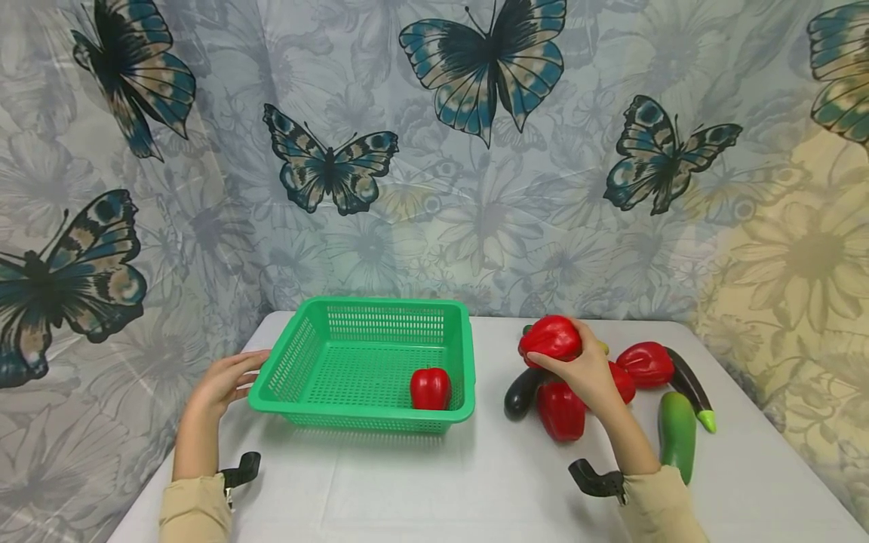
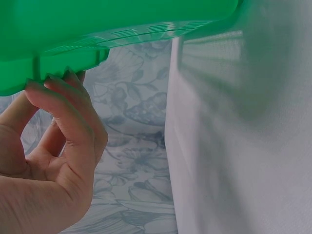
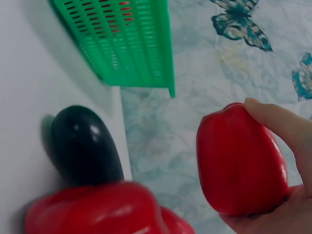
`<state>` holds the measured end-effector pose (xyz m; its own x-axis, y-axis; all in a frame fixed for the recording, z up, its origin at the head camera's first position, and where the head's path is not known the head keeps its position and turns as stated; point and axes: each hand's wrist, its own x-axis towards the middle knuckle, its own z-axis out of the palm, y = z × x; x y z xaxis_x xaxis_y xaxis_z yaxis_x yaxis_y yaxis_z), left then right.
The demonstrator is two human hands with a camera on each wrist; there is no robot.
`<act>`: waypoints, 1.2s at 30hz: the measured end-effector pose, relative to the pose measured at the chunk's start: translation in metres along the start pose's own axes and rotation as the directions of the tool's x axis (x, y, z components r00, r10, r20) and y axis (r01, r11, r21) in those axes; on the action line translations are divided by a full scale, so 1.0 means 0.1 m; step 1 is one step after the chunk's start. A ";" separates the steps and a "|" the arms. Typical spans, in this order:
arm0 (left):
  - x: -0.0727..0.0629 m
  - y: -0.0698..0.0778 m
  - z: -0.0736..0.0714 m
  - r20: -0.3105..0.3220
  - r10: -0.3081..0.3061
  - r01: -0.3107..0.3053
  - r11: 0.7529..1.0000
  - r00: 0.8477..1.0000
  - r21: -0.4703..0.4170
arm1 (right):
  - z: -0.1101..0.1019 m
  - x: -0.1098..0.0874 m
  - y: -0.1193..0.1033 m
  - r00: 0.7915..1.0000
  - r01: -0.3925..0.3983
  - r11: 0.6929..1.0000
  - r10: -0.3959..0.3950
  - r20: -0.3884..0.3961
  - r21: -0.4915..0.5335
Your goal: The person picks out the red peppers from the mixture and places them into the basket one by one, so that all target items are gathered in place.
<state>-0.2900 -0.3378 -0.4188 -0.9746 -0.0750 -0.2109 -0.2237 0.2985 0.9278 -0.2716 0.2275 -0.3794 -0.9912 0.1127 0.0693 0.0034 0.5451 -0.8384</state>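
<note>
My right hand (image 1: 584,369) grips a glossy red bell pepper (image 1: 551,337), held up above the other vegetables at the right. In the right wrist view the thumb lies on one end of this pepper (image 3: 241,161) and fingers support it from below. At the left, my left hand (image 1: 227,381) touches the rim of a green plastic basket (image 1: 366,412) with bent, relaxed fingers. The left wrist view shows those fingertips (image 2: 51,80) against the rim's outer edge. Another red bell pepper (image 1: 430,389) stands inside the basket, in its near right corner.
Below and beside my right hand lie a dark eggplant (image 1: 521,394), red bell peppers (image 1: 562,411) (image 1: 645,364), a long thin eggplant (image 1: 691,385) and a green cucumber-like vegetable (image 1: 677,434). All rest on a white-covered table (image 1: 407,483). A butterfly-print cloth (image 1: 475,226) hangs behind.
</note>
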 end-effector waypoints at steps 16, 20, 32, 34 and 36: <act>0.00 0.00 0.00 -0.003 0.001 -0.001 1.000 1.000 -0.010 | 0.33 0.21 -0.27 0.997 0.060 0.998 -0.061 0.050 0.031; 0.00 0.00 0.00 -0.003 -0.004 0.003 1.000 1.000 -0.021 | 0.42 0.26 -0.31 0.992 0.102 0.994 -0.106 0.072 0.049; -0.01 0.02 0.00 0.001 -0.001 0.001 1.000 1.000 -0.019 | 0.65 0.36 -0.50 0.973 0.180 0.975 -0.196 0.121 0.132; -0.01 0.02 0.00 -0.002 -0.004 0.004 1.000 1.000 -0.011 | 0.68 0.37 -0.53 0.968 0.198 0.970 -0.216 0.131 0.139; -0.01 0.02 0.00 -0.004 -0.007 0.007 1.000 1.000 -0.002 | 0.72 0.37 -0.55 0.964 0.208 0.966 -0.229 0.138 0.152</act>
<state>-0.2893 -0.3367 -0.4173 -0.9730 -0.0808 -0.2162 -0.2305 0.2964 0.9268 -0.3182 0.1418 -0.3692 -0.9741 -0.1308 0.1847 -0.2233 0.4235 -0.8779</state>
